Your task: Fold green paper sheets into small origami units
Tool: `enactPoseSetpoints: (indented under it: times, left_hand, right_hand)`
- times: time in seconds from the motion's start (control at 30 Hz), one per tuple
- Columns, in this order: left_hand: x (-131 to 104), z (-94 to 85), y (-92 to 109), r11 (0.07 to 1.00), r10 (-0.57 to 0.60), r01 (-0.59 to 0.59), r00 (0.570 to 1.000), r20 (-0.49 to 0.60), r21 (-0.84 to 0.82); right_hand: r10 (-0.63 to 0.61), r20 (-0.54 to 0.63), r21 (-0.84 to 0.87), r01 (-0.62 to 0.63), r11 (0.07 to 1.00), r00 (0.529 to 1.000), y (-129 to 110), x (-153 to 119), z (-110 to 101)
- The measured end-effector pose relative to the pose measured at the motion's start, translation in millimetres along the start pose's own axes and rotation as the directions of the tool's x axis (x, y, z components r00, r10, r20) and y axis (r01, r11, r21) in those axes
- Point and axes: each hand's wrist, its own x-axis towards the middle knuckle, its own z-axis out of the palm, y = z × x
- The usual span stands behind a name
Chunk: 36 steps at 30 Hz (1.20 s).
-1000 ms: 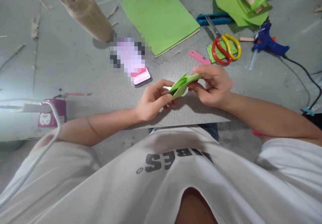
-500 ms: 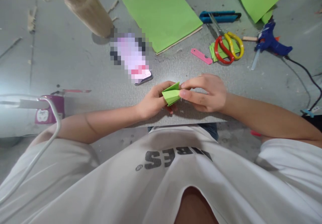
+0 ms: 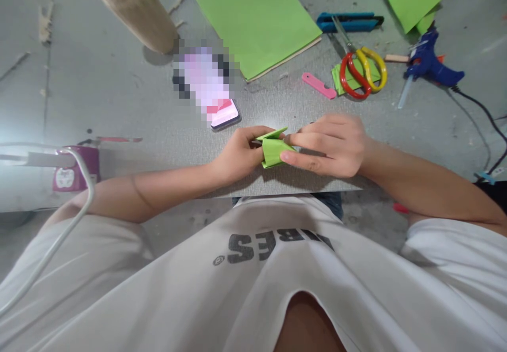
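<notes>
Near the table's front edge, a small piece of folded green paper (image 3: 273, 152) is held between both hands. My left hand (image 3: 236, 155) pinches its left side, the fingers partly hidden behind the paper. My right hand (image 3: 330, 145) grips the right side between thumb and fingers, the thumb lying on the front face. One flap of the paper stands up at the top, apart from the lower folded part. Beyond the hands lie a pink folding cutter (image 3: 319, 85) and scissors with red and yellow handles (image 3: 362, 72), which rest on small green paper pieces (image 3: 339, 80).
A phone (image 3: 225, 115), partly pixelated, lies beyond my left hand. Green sheets (image 3: 257, 22), a blue utility knife (image 3: 350, 22) and a blue glue gun (image 3: 431, 62) with its cord are farther back. A wooden cylinder (image 3: 137, 9) and a purple box (image 3: 77, 168) are at left.
The folded paper has turned between my hands, showing a broader front face and a thinner raised flap. My right hand has shifted slightly right, with its thumb lower on the paper.
</notes>
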Motion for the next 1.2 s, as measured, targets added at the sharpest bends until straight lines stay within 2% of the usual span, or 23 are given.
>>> enactPoseSetpoints:
  times: [0.1,0.27,0.43,0.5,0.57,0.67,0.8,1.0,1.1,1.2]
  left_hand:
    - [-1,-0.3,0,1.0,0.012,-0.012,1.0,-0.007,0.006]
    - [-2,0.5,-3,1.0,0.002,-0.002,1.0,0.003,-0.001]
    - [-2,2.9,-3,1.0,0.009,-0.009,0.999,0.038,-0.01]
    - [-2,4.2,0,1.0,0.001,0.001,0.998,0.065,-0.031]
    - [-3,5.4,4,0.998,-0.02,0.024,0.996,0.085,-0.051]
    - [-4,6.8,9,0.997,-0.027,0.033,0.995,0.097,-0.062]
    - [-5,8.5,9,0.995,-0.016,0.023,0.997,0.073,-0.095]
    - [-4,10.1,2,0.974,-0.04,0.032,0.999,-0.03,-0.226]
    - [-5,6.7,-1,0.959,-0.056,0.042,0.998,-0.04,-0.281]
    - [-3,2.0,-6,0.959,-0.007,-0.001,1.0,-0.028,-0.284]
  right_hand:
    - [0.118,0.052,0.078,-0.122,0.989,0.992,-1,0,2]
    - [0.073,-0.021,0.01,-0.073,0.997,0.997,-3,2,6]
    - [0.237,0.042,0.121,-0.24,0.963,0.971,-9,3,7]
    - [0.184,-0.053,0.06,-0.181,0.982,0.981,-13,5,9]
    - [0.07,-0.156,-0.07,-0.082,0.994,0.985,-14,7,11]
    - [-0.002,-0.172,-0.162,-0.026,0.986,0.985,-14,8,8]
    - [0.032,-0.068,-0.151,-0.042,0.988,0.997,-13,7,-2]
    - [0.063,-0.125,-0.116,-0.077,0.99,0.99,-13,9,-9]
    - [0.156,-0.115,-0.124,-0.17,0.978,0.981,-10,3,-8]
    - [0.242,-0.097,-0.118,-0.253,0.96,0.965,-6,-5,-8]
